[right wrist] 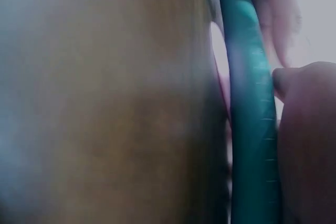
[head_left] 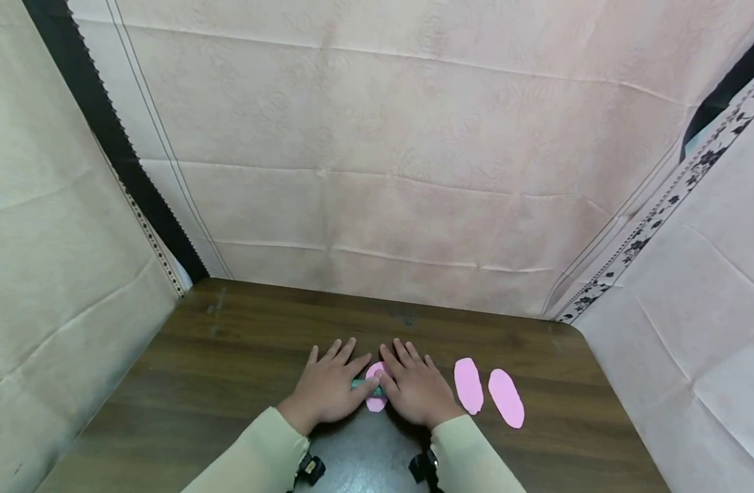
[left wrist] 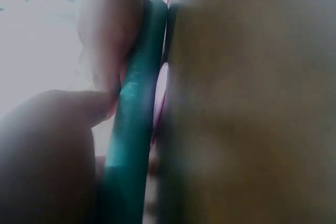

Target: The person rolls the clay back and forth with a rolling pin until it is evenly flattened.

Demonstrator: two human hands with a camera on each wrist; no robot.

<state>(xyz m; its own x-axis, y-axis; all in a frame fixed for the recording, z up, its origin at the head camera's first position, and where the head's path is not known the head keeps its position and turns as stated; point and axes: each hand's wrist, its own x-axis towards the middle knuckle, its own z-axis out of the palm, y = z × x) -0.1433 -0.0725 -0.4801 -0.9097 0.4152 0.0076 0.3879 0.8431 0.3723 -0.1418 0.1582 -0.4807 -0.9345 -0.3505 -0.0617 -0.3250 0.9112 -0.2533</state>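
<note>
In the head view my left hand [head_left: 332,385] and right hand [head_left: 418,388] lie palm down side by side, fingers straight and spread, thumbs meeting in the middle. Under the thumbs is a short green rolling rod [head_left: 357,384], mostly covered by the hands. It lies across a flat pink clay-like piece [head_left: 377,405] on the table. The left wrist view has the smooth rod [left wrist: 134,93] close up, with a thumb against it and a pink edge [left wrist: 161,90] beneath. Pale tick marks run along the rod [right wrist: 253,114] in the right wrist view.
Two flat pink oval pieces [head_left: 468,385] [head_left: 506,398] lie on the brown wooden table [head_left: 259,329] to the right of my right hand. Pale cloth walls [head_left: 383,171] stand behind the table and along both sides. A grey patch [head_left: 364,448] shows between my forearms.
</note>
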